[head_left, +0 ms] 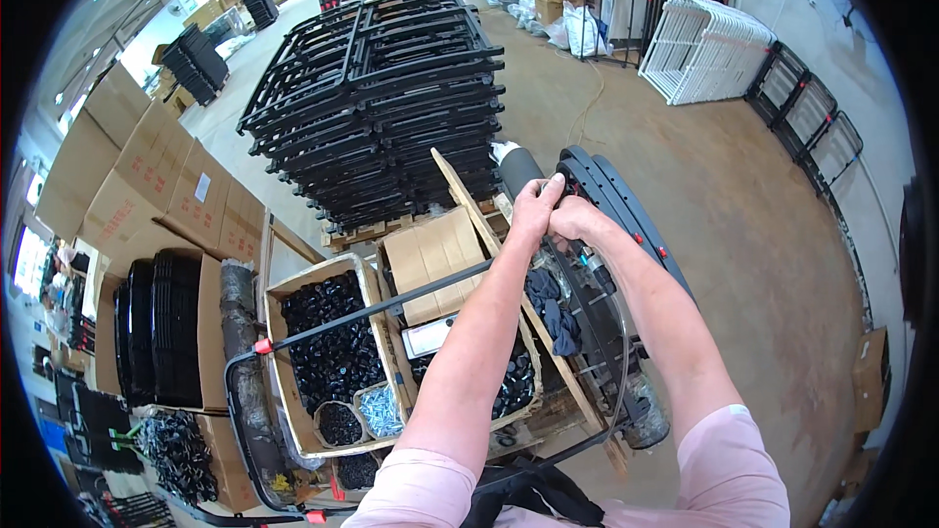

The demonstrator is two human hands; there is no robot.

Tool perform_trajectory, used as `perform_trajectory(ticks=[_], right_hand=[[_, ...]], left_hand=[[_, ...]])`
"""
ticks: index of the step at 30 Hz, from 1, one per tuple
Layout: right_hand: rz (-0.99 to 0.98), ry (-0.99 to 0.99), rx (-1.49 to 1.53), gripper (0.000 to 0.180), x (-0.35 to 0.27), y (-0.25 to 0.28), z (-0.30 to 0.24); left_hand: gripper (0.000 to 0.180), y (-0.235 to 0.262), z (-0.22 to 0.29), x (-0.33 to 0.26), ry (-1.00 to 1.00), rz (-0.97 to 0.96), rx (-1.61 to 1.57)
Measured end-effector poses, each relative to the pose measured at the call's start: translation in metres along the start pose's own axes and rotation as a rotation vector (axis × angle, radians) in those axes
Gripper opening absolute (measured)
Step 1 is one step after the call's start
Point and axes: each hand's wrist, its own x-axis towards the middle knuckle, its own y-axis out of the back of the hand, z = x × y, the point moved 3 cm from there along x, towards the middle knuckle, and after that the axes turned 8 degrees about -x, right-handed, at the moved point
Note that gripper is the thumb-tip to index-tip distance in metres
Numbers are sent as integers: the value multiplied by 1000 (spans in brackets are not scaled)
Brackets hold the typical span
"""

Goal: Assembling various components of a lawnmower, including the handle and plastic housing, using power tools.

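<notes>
The left hand (533, 207) and right hand (575, 219) are positioned together, fingers curled, at the black curved parts (616, 198); the item between the fingers is obscured, so the grip cannot be determined. The curved parts lie right of the wooden board (469, 203). A black bar (430, 287) spans the carton (288, 372) of small black pieces.

I find the lighting bright, with white glare at the left-hand window (31, 241). I note fisheye bending toward a black rim; distant detail is soft.
</notes>
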Motion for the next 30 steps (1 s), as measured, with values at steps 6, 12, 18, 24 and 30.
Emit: perform_trajectory(ticks=[6, 12, 18, 24, 30], right_hand=[[32, -5, -58, 15, -7, 11, -18], [21, 188, 226, 27, -126, -4, -119], [90, 536, -318, 61, -180, -149, -125], [-15, 963, -729, 51, -289, -386, -203], [-31, 1023, -639, 65, -302, -549, -261]], left_hand=[[64, 19, 23, -9, -141, 139, 180], [62, 138, 42, -81, 51, 120, 3], [81, 222, 67, -236, 486, -79, -310], [67, 402, 41, -419, 445, 331, -275], [62, 553, 39, -519, 228, 784, 296]])
